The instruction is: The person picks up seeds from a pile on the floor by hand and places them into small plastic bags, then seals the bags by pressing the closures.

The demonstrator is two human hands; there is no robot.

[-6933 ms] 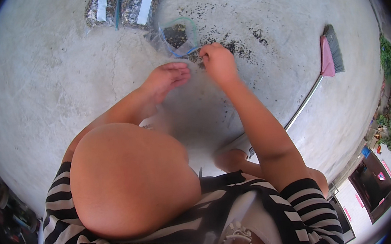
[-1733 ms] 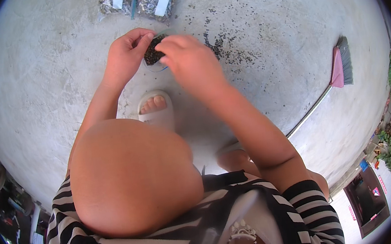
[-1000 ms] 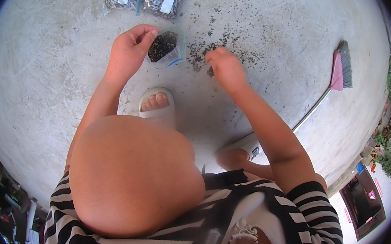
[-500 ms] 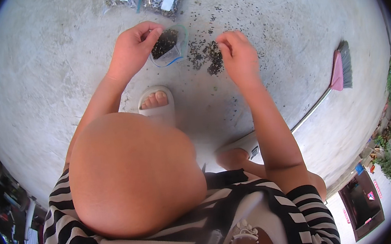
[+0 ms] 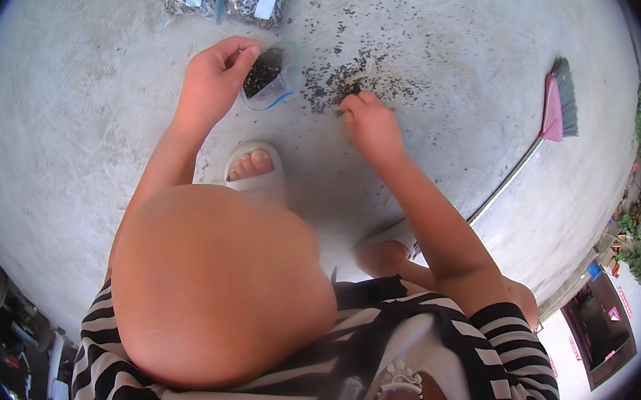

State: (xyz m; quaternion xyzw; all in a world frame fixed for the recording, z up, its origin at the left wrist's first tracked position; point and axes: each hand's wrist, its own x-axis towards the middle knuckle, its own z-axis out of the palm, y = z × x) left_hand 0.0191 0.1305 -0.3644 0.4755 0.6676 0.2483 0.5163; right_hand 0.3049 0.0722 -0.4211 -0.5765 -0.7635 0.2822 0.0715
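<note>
I see my left hand [image 5: 210,83] nearly closed, pinching the edge of a small clear bag [image 5: 276,93] between thumb and bent fingers. The bag's mouth gapes and a dark fill [image 5: 262,69] shows inside; it sits just left of the loose bits [image 5: 345,77] strewn over the grey floor [image 5: 80,147]. My right hand [image 5: 374,126] reaches down at the near edge of that scatter, fingers curled inward; from here I cannot tell how tightly they close or whether they grip anything. I have two filled bags [image 5: 242,9] side by side beyond, and a pink broom [image 5: 551,109] to the right
</note>
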